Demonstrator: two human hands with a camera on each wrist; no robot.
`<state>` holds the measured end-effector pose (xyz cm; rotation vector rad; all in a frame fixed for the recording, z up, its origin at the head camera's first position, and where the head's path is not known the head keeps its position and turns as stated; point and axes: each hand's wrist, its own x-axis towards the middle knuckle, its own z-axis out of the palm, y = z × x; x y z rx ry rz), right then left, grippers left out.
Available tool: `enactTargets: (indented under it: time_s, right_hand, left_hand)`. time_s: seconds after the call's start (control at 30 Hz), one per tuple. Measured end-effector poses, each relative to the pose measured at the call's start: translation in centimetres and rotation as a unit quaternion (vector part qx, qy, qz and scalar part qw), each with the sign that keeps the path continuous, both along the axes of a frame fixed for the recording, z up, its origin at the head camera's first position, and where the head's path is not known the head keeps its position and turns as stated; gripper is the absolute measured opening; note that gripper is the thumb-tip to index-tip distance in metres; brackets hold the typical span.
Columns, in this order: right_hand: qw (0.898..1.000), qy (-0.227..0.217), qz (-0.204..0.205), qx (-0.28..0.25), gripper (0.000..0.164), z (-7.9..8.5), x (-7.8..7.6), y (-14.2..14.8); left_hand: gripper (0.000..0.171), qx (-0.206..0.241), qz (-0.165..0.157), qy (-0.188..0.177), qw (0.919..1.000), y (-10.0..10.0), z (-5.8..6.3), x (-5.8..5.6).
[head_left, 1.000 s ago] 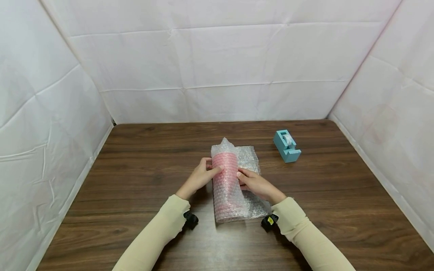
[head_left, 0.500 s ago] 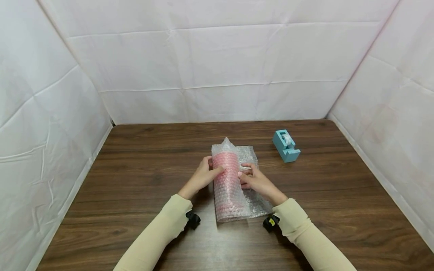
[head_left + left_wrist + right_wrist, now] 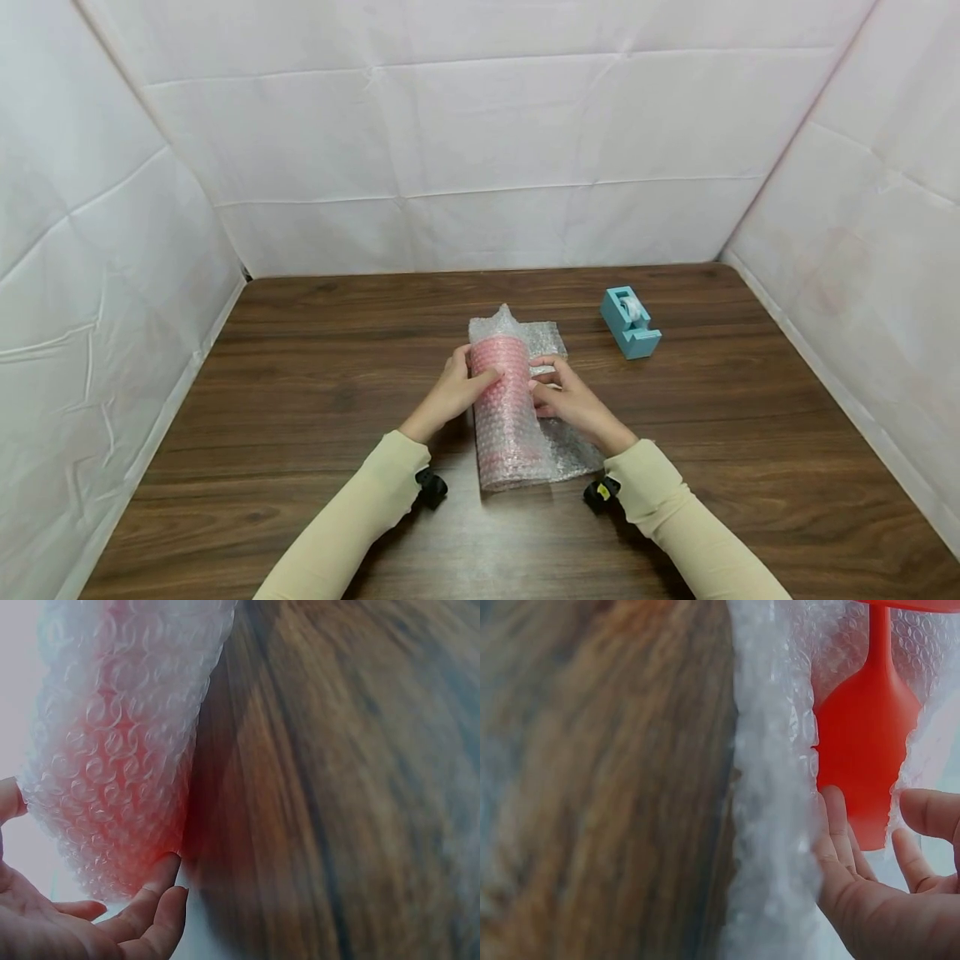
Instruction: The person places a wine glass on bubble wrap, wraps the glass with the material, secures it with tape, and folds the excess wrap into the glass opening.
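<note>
A red wine glass [image 3: 870,742] lies inside a fold of clear bubble wrap [image 3: 510,446]. Its bowl, stem and part of its foot show from the open side in the right wrist view; from above it is only a pink shape under the bubbles. My left hand [image 3: 452,393] holds the roll's left side, thumb on top and fingers low along the edge. At the right side, my right hand [image 3: 579,410] pinches the free edge of the upper layer by the thumb. Its other fingers [image 3: 836,814] reach in beside the glass's bowl, over the lower sheet.
A blue tape dispenser [image 3: 630,322] with a roll of clear tape stands toward the back right of the brown wooden table [image 3: 337,358]. The flat remainder of the wrap [image 3: 570,450] spreads rightward under my right hand. White cloth walls [image 3: 480,142] enclose the back and sides.
My right hand's fingers have spread apart, the index finger lifting away from the thumb over the lower sheet. My left hand keeps its hold, and the roll stays nearly in place.
</note>
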<state>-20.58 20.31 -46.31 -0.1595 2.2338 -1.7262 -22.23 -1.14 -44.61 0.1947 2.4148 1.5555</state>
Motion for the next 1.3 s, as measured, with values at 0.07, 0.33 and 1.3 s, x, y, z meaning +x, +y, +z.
enactTargets:
  time_s: [0.07, 0.33, 1.3]
  right_hand:
    - [1.000, 0.005, 0.004, 0.002, 0.041, 0.1, 0.0, 0.2]
    - [1.000, 0.000, -0.003, 0.012, 0.043, 0.3, 0.0, 0.6]
    - [0.998, -0.031, -0.007, 0.060, 0.051, 0.7, 0.1, 1.6]
  left_hand:
    - [0.078, 0.002, -0.002, -0.001, 1.0000, 0.0, 0.1, 0.0]
    - [0.076, -0.001, -0.008, -0.003, 1.0000, 0.1, 0.2, 0.1]
    - [0.054, 0.025, -0.016, 0.042, 0.9987, 0.9, 0.8, 0.2]
